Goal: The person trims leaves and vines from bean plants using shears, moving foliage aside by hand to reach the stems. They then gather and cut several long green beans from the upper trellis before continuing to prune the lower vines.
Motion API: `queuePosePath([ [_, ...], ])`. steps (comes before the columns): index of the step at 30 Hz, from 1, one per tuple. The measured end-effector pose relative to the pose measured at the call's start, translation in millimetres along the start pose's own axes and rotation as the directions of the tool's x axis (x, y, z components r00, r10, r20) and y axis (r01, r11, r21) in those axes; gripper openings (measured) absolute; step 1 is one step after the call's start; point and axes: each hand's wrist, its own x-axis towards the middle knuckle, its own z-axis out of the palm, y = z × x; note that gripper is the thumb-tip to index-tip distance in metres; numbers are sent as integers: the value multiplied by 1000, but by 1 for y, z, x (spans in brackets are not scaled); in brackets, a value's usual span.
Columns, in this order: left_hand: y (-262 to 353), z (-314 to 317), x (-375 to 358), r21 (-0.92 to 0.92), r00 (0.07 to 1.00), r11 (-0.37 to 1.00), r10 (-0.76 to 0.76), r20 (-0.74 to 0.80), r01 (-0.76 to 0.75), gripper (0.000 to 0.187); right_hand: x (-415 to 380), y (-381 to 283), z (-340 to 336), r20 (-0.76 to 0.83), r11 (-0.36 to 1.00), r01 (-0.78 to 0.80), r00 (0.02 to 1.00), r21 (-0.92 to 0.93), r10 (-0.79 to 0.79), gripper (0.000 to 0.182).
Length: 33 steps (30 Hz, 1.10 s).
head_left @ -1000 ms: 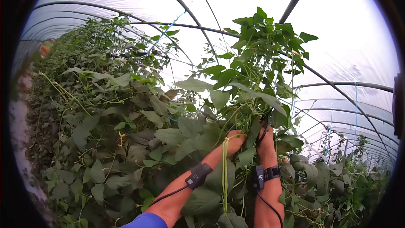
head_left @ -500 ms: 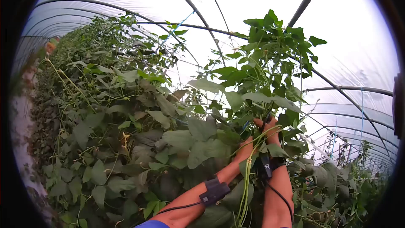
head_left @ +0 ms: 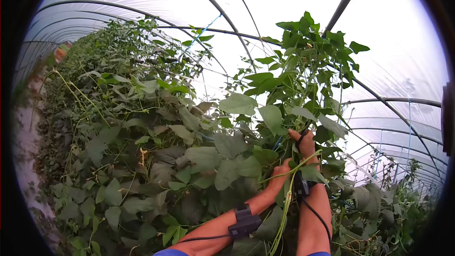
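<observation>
A long green bean pod (head_left: 284, 208) hangs from the left hand (head_left: 280, 173), which is curled shut around its top, down between both forearms. Just above, the right hand (head_left: 305, 143) reaches into the vine stems (head_left: 303, 90), fingers closed about them, though leaves (head_left: 272, 116) crowd in and hide the grip. Dense foliage (head_left: 142, 137) fills the left side under the greenhouse hoops (head_left: 208, 0).

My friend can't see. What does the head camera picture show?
Two bare hands, the left hand and the right hand, reach into a tall leafy green bean vine, with a long thin green bean pod hanging between the wrists. Curved metal hoops and white plastic sheeting arch overhead.
</observation>
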Motion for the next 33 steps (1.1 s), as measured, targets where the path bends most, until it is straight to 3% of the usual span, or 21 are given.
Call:
queuePosePath([
  [1, -3, 2, 0, -107, 1000, 994, -15, -21, 12, 33, 4, 3, 1, 28, 999, -33, 999, -44, 34, 39],
  [4, 5, -6, -12, -35, 994, 994, 105, 31, -104, 35, -3, -5, 1, 80, 994, -97, 993, 53, 92, 52],
  [6, -11, -2, -3, -25, 997, 997, 79, 24, -78, 35, -13, -23, 2, -8, 990, -102, 995, -98, 102, 47],
  [8, -25, 0, 2, -415, 982, 899, 178, 60, -138, 33, -16, -30, 2, -77, 968, -186, 981, -171, 175, 44],
  [9, -59, 3, 27, -258, 982, 950, 188, 18, -177, 32, -22, -25, 6, -121, 958, -266, 953, 108, 278, 39],
  [10, -36, -4, 13, -258, 982, 950, 187, 20, -176, 32, -26, -22, 3, -123, 958, -267, 952, 108, 279, 39],
  [12, 14, -24, -13, -61, 979, 980, 193, 64, -189, 21, -35, -17, -4, 62, 813, -353, 928, 463, 368, 26],
  [13, 26, -27, -10, -402, 989, 911, -39, 140, 93, 29, -38, -19, -4, 96, 772, -353, 928, 528, 359, 26],
  [14, 40, -32, -16, -400, 989, 912, -38, 142, 92, 29, -41, -14, -3, 94, 771, -351, 929, 531, 358, 26],
  [15, 56, -41, -29, -15, 932, 937, 348, 97, -348, 30, -45, -6, -3, 69, 756, -292, 947, 586, 313, 25],
  [16, 64, -49, -37, 353, 721, 637, 661, 207, -685, 31, -53, -12, -2, 39, 736, -232, 962, 636, 269, 24],
  [18, 76, -66, -39, 442, 689, 556, 686, 235, -704, 25, -64, -10, -12, 92, 686, -280, 950, 672, 298, 18],
  [20, 114, -79, -49, 374, 772, 675, 555, 310, -636, 24, -60, 18, -18, 80, 784, -199, 979, 588, 189, 34],
  [22, 132, -78, -37, 314, 807, 747, 574, 142, -586, 30, -68, 9, -10, 31, 715, -145, 985, 683, 170, 27],
  [23, 138, -73, -29, 176, 890, 876, 421, 177, -449, 27, -67, 7, -9, 59, 743, -121, 992, 659, 109, 24],
  [24, 133, -64, -16, 176, 888, 873, 427, 174, -454, 27, -65, 5, -10, 89, 771, -93, 995, 631, 46, 21],
  [26, 110, -50, 23, -115, 972, 966, 233, 18, -230, 23, -70, 6, -9, 6, 859, -16, 1000, 512, 15, 22],
  [27, 104, -48, 37, -118, 971, 965, 240, 21, -236, 23, -73, 6, -9, -72, 927, 49, 997, 372, -24, 23],
  [28, 99, -46, 50, 103, 985, 979, 172, 27, -174, 25, -77, -3, -8, -143, 971, 103, 987, 218, -72, 25],
  [29, 94, -43, 62, 321, 994, 941, 104, 16, -104, 29, -80, -13, -8, -93, 957, 110, 992, 268, -88, 25],
  [33, 97, -30, 78, -8, 988, 992, -122, 99, 123, 36, -76, 9, -3, -136, 944, 326, 934, -58, -331, 11],
])
